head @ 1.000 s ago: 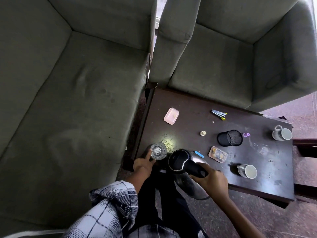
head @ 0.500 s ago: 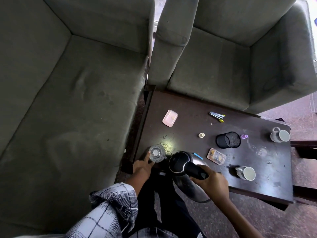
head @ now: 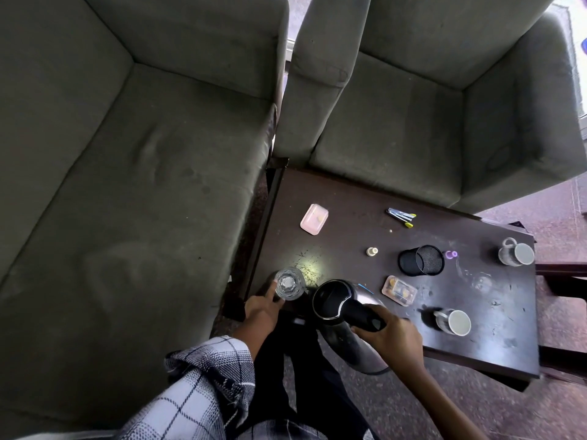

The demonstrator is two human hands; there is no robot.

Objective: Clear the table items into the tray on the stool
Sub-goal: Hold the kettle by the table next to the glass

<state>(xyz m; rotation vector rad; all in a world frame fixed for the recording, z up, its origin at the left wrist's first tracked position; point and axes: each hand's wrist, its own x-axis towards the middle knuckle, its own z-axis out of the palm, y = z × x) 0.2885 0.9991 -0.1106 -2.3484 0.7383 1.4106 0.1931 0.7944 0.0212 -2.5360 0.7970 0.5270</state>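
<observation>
A steel kettle (head: 333,300) with a black lid stands at the near edge of the dark wooden table (head: 349,223). My right hand (head: 390,338) grips its black handle. A clear glass (head: 289,284) stands at the table's near left corner, and my left hand (head: 262,309) holds it with fingers curled against its side. Further on the table lie a pink box (head: 314,219), pens (head: 401,215), a small white cap (head: 371,251), a black mesh cup (head: 421,260) on its side, a clear box (head: 399,290) and two mugs (head: 516,252) (head: 452,320). No tray or stool is in view.
A grey sofa (head: 127,185) runs along the table's left side and a grey armchair (head: 428,106) stands behind it. A small purple piece (head: 451,255) lies by the mesh cup. Dark wooden furniture (head: 562,281) juts in at the right edge.
Both hands keep their hold on the kettle and the glass. The view has shifted slightly; nothing on the table has moved.
</observation>
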